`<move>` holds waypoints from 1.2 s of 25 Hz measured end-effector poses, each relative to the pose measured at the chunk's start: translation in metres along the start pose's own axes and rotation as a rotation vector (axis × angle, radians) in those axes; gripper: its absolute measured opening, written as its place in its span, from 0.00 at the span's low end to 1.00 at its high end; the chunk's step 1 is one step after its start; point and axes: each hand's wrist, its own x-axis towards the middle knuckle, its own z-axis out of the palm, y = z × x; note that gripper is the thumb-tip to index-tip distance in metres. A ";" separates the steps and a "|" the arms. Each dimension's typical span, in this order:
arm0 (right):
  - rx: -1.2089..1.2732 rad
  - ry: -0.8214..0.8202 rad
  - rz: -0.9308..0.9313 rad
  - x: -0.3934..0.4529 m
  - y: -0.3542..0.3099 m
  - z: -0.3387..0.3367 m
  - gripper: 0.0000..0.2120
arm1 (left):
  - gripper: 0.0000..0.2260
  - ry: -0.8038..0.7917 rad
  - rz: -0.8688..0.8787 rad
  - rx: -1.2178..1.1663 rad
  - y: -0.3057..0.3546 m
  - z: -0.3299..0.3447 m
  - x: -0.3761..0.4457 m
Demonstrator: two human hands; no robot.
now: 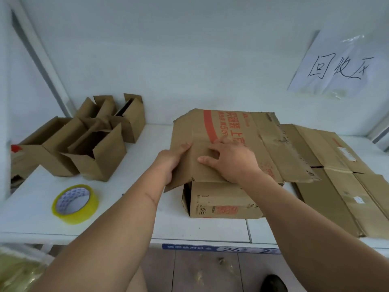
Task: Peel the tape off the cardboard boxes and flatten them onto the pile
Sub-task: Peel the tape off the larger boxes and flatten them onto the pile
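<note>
At frame centre, the flattening step is in hand: the left hand [173,160] grips the printed cardboard box [221,144] edge, the right hand [229,160] presses spread fingers on top; next, lay it rightward onto the flattened pile [336,175].

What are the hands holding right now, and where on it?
The left hand grips the left edge of the printed cardboard box; the right hand rests spread on its top face.

Stockroom recycling corner: numbered shelf label [221,249], handwritten wall sign [336,66], flattened cardboard [336,175].
</note>
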 end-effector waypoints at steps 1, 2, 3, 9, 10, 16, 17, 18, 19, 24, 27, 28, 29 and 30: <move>0.014 -0.074 -0.040 -0.003 -0.007 -0.001 0.38 | 0.38 0.041 0.026 0.043 0.006 -0.006 0.002; 0.007 -0.148 -0.073 -0.007 -0.015 -0.002 0.42 | 0.35 0.074 0.061 0.081 0.011 -0.011 0.005; -0.018 -0.185 -0.085 -0.010 -0.022 0.000 0.47 | 0.31 0.095 0.085 0.114 0.016 -0.013 0.005; -0.084 -0.100 -0.096 -0.019 -0.032 0.017 0.54 | 0.24 -0.177 -0.013 -0.182 0.022 -0.032 -0.010; -0.076 -0.097 -0.120 -0.019 -0.030 0.016 0.51 | 0.28 -0.301 -0.026 -0.344 0.018 -0.037 -0.015; 0.165 0.153 -0.119 -0.025 -0.024 0.019 0.30 | 0.33 -0.345 0.202 -0.619 -0.009 -0.005 -0.022; 0.252 0.183 -0.096 -0.026 -0.023 0.018 0.27 | 0.34 -0.302 0.253 -0.480 -0.019 0.003 -0.020; 0.306 0.199 -0.086 -0.026 -0.021 0.016 0.25 | 0.36 -0.331 0.307 -0.341 -0.030 0.009 -0.018; 0.330 0.196 -0.085 -0.026 -0.019 0.013 0.24 | 0.37 -0.413 0.351 -0.221 -0.040 0.015 -0.019; 0.319 0.129 -0.111 -0.027 -0.009 0.012 0.30 | 0.31 -0.356 0.382 -0.124 -0.054 0.020 -0.036; 0.185 0.056 -0.126 -0.026 -0.007 0.011 0.31 | 0.35 -0.038 0.415 0.013 -0.065 0.006 -0.047; 0.149 0.039 -0.139 -0.027 -0.009 0.011 0.31 | 0.36 0.026 0.369 0.017 -0.072 -0.002 -0.050; 0.116 0.031 -0.156 -0.028 -0.011 0.011 0.34 | 0.40 0.005 0.311 -0.009 -0.078 -0.010 -0.052; 0.092 0.032 -0.170 -0.028 -0.012 0.011 0.36 | 0.44 -0.107 0.243 -0.080 -0.081 -0.018 -0.054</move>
